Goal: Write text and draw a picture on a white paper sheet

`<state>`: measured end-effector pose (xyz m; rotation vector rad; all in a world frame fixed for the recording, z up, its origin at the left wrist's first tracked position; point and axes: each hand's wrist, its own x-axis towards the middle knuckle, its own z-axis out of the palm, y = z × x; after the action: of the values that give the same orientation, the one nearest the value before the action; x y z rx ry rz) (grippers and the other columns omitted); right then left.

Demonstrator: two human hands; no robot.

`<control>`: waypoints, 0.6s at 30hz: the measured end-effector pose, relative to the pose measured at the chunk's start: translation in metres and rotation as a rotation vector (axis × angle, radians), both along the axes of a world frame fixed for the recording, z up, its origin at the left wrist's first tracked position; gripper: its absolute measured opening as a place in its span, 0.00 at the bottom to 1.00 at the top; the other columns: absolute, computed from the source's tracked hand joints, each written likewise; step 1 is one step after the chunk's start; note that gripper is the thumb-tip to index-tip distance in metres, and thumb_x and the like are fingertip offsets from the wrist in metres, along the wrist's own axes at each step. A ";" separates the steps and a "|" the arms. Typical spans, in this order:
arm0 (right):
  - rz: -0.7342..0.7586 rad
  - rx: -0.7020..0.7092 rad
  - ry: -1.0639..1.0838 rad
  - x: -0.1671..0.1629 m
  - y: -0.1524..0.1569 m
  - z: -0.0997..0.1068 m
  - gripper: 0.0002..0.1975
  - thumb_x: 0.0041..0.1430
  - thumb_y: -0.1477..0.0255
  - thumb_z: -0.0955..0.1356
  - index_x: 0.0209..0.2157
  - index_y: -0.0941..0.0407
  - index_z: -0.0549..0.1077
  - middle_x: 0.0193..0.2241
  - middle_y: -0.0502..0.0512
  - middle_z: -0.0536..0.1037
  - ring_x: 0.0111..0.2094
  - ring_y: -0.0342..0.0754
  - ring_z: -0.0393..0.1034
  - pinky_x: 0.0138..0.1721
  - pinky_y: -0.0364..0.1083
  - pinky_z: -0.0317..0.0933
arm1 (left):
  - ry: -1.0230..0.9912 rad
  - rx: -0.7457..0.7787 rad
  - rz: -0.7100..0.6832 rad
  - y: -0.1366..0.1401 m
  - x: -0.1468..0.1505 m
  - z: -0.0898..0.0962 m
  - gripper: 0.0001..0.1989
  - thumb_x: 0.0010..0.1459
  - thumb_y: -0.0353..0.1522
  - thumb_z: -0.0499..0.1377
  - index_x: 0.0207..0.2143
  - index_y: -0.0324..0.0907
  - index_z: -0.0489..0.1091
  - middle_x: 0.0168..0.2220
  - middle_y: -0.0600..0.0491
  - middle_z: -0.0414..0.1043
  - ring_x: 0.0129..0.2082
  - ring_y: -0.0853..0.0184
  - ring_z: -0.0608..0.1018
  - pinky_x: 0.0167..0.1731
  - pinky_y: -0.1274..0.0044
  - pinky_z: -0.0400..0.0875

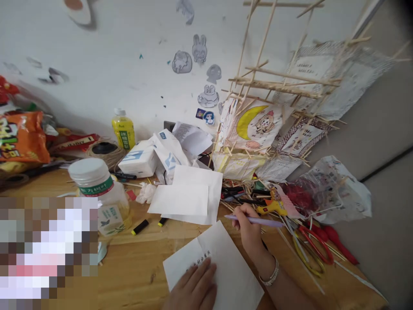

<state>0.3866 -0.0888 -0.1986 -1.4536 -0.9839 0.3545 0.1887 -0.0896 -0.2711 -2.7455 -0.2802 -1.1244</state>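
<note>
A white sheet of paper [235, 267] with a short line of black handwritten characters lies at a slant on the wooden table. My left hand [196, 287] rests flat on it, fingers stretched out just below the writing and partly covering it. In my right hand [248, 230], which wears a silver bracelet, is a light purple pen [267, 222]. The pen is held nearly level beyond the sheet's upper right edge, its narrow end pointing left. Two blank white sheets [183, 200] overlap just behind the written one.
Left stand a white-lidded plastic jar [90, 172] and a yellow drink bottle [123, 131]. Black marker pieces [140, 227] lie near the jar. A stick frame with drawn panels [254, 125] rises behind. To the right are a yellow glue gun [272, 207], scissors [314, 245] and plastic bags [335, 189].
</note>
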 end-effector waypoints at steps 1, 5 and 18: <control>-0.021 0.035 0.059 0.003 0.001 0.001 0.15 0.54 0.69 0.62 0.16 0.54 0.57 0.13 0.43 0.60 0.16 0.40 0.55 0.17 0.39 0.50 | -0.045 -0.020 -0.024 0.006 0.000 0.001 0.05 0.58 0.31 0.53 0.34 0.42 0.67 0.47 0.51 0.69 0.51 0.63 0.66 0.48 0.75 0.61; -0.069 0.131 0.244 0.008 0.004 0.011 0.14 0.51 0.69 0.64 0.16 0.55 0.57 0.12 0.43 0.61 0.16 0.40 0.56 0.16 0.39 0.48 | 0.092 -0.201 0.087 0.034 -0.006 0.027 0.13 0.56 0.28 0.51 0.44 0.40 0.66 0.47 0.46 0.68 0.48 0.59 0.68 0.45 0.69 0.64; -0.026 0.174 0.269 0.017 0.011 0.011 0.13 0.55 0.63 0.63 0.21 0.55 0.61 0.14 0.44 0.65 0.15 0.40 0.57 0.17 0.39 0.52 | 0.313 -0.992 0.163 0.078 0.008 0.072 0.05 0.42 0.26 0.55 0.25 0.41 0.62 0.24 0.58 0.63 0.27 0.68 0.67 0.27 0.79 0.58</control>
<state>0.4037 -0.0779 -0.1880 -1.2241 -0.7589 0.4227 0.1968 -0.0116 -0.1994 -3.5332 -1.2771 -0.5515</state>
